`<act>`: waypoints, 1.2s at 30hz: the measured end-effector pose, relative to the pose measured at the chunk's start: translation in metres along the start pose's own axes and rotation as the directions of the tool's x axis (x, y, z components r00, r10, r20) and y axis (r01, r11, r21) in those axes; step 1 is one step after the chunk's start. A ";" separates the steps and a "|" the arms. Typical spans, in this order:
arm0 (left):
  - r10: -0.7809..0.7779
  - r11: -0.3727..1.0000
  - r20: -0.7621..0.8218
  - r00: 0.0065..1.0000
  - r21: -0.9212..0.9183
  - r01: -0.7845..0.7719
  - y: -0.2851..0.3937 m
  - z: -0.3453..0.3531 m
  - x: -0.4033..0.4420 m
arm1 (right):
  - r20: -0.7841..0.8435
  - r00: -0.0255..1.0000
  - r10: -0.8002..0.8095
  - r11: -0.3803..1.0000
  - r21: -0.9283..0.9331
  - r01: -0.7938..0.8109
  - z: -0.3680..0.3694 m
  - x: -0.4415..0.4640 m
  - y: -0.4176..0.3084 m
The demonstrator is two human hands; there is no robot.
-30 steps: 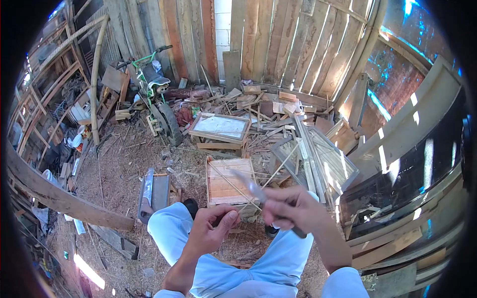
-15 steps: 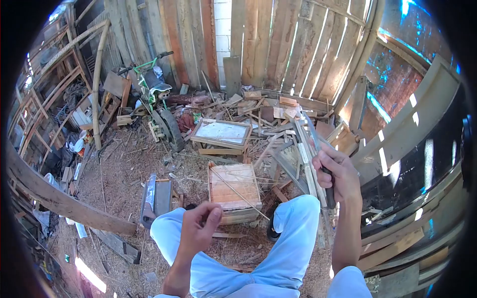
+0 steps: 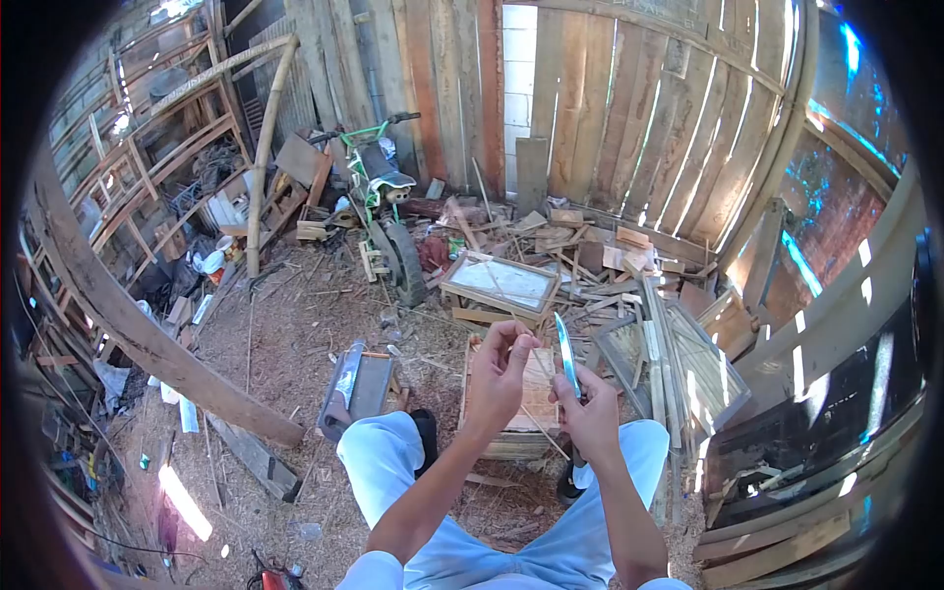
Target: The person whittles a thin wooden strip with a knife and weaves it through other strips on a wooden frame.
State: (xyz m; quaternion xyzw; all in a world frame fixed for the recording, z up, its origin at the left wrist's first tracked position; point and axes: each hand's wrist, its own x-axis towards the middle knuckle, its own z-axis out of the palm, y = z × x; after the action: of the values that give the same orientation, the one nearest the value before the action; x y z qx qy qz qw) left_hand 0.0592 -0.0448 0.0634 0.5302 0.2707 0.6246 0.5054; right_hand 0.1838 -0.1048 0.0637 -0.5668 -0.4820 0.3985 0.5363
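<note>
My right hand [image 3: 592, 411] is closed round the handle of a knife [image 3: 565, 350], its bright blade pointing up and slightly left. Close beside it, my left hand [image 3: 500, 379] is raised with thumb and fingertips pinched together. A thin stick, blurred and hard to follow, seems to run through that pinch. Below both hands, between my knees, stands a wooden box [image 3: 536, 418] with a slatted top, partly hidden by the hands. Another thin stick [image 3: 543, 433] slants across its front edge. By my left knee, a handsaw [image 3: 344, 382] lies on a low grey-topped stool [image 3: 372, 385].
A framed white panel [image 3: 503, 283] lies ahead, with scrap wood [image 3: 590, 241] heaped behind it. A small motorbike [image 3: 393, 246] leans near the plank wall [image 3: 580, 108]. Long wood strips [image 3: 657, 344] lie to the right. A curved beam [image 3: 157, 339] crosses the left side.
My right hand has brought the knife leftward from the right side to the middle. My left hand has risen to meet it above the box. The view has shifted left.
</note>
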 end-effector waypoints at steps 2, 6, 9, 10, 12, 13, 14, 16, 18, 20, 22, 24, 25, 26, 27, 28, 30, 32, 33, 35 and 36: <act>0.004 1.000 -0.011 1.000 0.025 -0.004 -0.001 0.000 -0.003 | -0.027 0.997 -0.069 0.994 -0.081 0.066 0.006 0.001 -0.001; 0.042 0.986 -0.017 0.999 0.161 -0.038 0.004 -0.008 -0.013 | -0.033 0.995 -0.091 0.906 -0.419 0.069 0.002 0.004 -0.012; 0.138 0.954 -0.016 0.990 0.271 -0.129 0.015 -0.024 -0.015 | -0.010 0.983 -0.186 0.853 -0.498 0.156 -0.008 0.006 -0.022; 0.162 0.962 -0.033 0.986 0.226 -0.150 0.025 -0.032 -0.015 | 0.029 0.980 -0.198 0.867 -0.461 0.188 -0.013 0.009 -0.018; 0.176 0.969 -0.047 0.983 0.183 -0.165 0.044 -0.046 -0.018 | 0.010 0.964 -0.267 0.867 -0.433 0.245 -0.019 0.012 -0.014; 0.171 0.981 -0.127 0.977 0.117 -0.156 0.053 -0.052 -0.019 | -0.005 0.938 -0.346 0.856 -0.411 0.314 -0.022 0.015 -0.013; 0.160 0.987 -0.207 0.965 0.051 -0.153 0.061 -0.059 -0.021 | -0.010 0.950 -0.313 0.854 -0.441 0.277 -0.026 0.014 -0.019; 0.143 0.990 -0.247 0.958 0.046 -0.136 0.073 -0.074 -0.024 | -0.035 0.935 -0.352 0.863 -0.400 0.309 -0.031 0.016 -0.021; 0.125 0.992 -0.287 0.950 0.036 -0.120 0.082 -0.088 -0.030 | -0.044 0.921 -0.388 0.871 -0.345 0.350 -0.037 0.018 -0.028; -0.006 0.999 -0.148 0.989 0.052 0.014 0.087 -0.100 -0.040 | -0.064 0.890 -0.451 0.841 -0.365 0.400 -0.041 0.024 -0.025; -0.125 0.969 -0.034 0.992 0.211 0.130 0.094 -0.108 -0.046 | -0.090 0.852 -0.516 0.805 -0.392 0.446 -0.048 0.029 -0.030; -0.262 0.844 0.127 0.957 0.510 0.163 0.094 -0.106 -0.051 | -0.033 0.903 -0.429 0.842 -0.377 0.386 -0.053 0.030 -0.045; -0.264 0.847 0.130 0.956 0.505 0.165 0.094 -0.101 -0.051 | -0.034 0.904 -0.427 0.841 -0.383 0.383 -0.052 0.030 -0.051; -0.357 0.850 0.189 0.915 0.472 0.234 0.092 -0.092 -0.054 | -0.021 0.900 -0.436 0.848 -0.345 0.403 -0.051 0.029 -0.055; -0.440 0.844 0.248 0.863 0.441 0.304 0.091 -0.082 -0.056 | -0.005 0.894 -0.447 0.852 -0.306 0.425 -0.051 0.030 -0.058; -0.466 0.858 0.238 0.852 0.357 0.369 0.087 -0.073 -0.057 | 0.001 0.894 -0.448 0.850 -0.311 0.426 -0.051 0.034 -0.057; -0.493 0.845 0.205 0.846 0.344 0.409 0.083 -0.059 -0.059 | -0.001 0.788 -0.616 0.744 -0.330 0.581 -0.050 0.041 -0.055; -0.486 0.846 0.172 0.857 0.337 0.413 0.075 -0.051 -0.062 | -0.025 0.809 -0.587 0.759 -0.365 0.539 -0.052 0.031 -0.066; -0.482 0.850 0.173 0.859 0.329 0.411 0.071 -0.048 -0.064 | -0.053 0.829 -0.557 0.775 -0.391 0.496 -0.052 0.025 -0.070; -0.488 0.864 0.121 0.864 0.206 0.459 0.063 -0.043 -0.067 | -0.033 0.771 -0.636 0.700 -0.444 0.559 -0.052 0.011 -0.059; -0.432 0.892 0.074 0.899 0.182 0.413 0.062 -0.035 -0.067 | -0.026 0.852 -0.522 0.814 -0.313 0.489 -0.051 -0.002 -0.055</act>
State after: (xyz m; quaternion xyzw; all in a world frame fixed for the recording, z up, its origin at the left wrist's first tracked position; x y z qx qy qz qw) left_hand -0.0001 -0.1207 0.0813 0.5321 0.4004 0.4448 0.5989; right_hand 0.2258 -0.1202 0.1232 -0.5127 -0.6386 0.1330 0.5582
